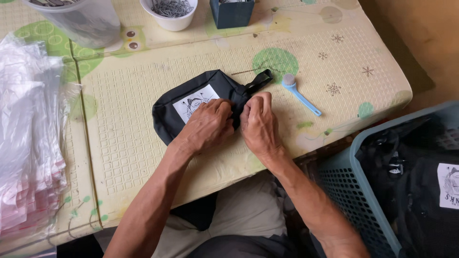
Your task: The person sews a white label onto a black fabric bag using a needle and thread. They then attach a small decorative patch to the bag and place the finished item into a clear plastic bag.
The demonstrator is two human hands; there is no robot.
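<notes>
1. The black pouch lies flat on the desk, close to the person.
2. The left hand and right hand both pinch its right edge tight.
3. Keep the pouch flat and pinch close together.

A black pouch with a white patch lies flat on the table.

white square label on black pouch, perhaps another label in basket

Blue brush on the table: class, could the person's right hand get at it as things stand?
Probably yes: the blue brush lies in the open beside the right hand, nothing between them, though that hand now grips the black pouch.
</notes>
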